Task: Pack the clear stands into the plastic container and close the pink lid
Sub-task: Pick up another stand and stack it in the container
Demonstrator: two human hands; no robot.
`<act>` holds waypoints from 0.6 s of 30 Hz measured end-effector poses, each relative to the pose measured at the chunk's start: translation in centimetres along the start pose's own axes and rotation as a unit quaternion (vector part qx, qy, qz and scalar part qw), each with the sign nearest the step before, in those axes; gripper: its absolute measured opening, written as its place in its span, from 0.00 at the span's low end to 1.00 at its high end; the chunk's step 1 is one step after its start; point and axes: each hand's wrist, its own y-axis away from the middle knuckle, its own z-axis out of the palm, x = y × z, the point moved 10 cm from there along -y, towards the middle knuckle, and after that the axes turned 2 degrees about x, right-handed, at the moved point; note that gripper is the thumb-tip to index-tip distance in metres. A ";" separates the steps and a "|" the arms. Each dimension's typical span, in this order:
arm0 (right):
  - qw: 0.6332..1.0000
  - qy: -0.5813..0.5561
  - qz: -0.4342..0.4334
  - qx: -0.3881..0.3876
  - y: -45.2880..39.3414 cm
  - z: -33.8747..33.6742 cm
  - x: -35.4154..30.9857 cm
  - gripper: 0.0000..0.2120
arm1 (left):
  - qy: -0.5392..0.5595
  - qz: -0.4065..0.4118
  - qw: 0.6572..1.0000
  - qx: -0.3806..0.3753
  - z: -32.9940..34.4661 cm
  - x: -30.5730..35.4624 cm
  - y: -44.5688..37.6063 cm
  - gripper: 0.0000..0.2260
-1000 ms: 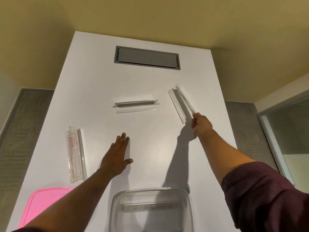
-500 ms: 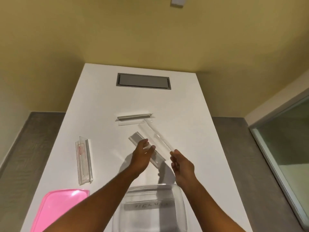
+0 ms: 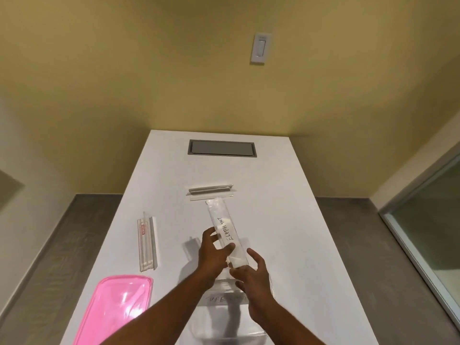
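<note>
Here the held stand [image 3: 225,232] runs lengthwise away — both hands gripping.

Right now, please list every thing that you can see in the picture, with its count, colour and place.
held stand: 1, clear, with handwritten label, in both hands above the container
stands on table: 2, clear; one at the left with a red label, one lying crosswise beyond the hands
container: 1, clear, near table edge, under the hands; something with writing lies inside
lid: 1, pink, on table at near left, off the container
table: 1, white
panel: 1, grey, set in far table end
wall switch: 1, white, on yellow wall
left hand: holds the stand's side
right hand: holds its near end
</note>
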 end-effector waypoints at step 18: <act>0.696 0.534 -0.480 0.007 5.0 -1.2 -8.2 0.40 | -0.333 0.137 0.922 -0.144 -2.4 -1.4 5.6 0.27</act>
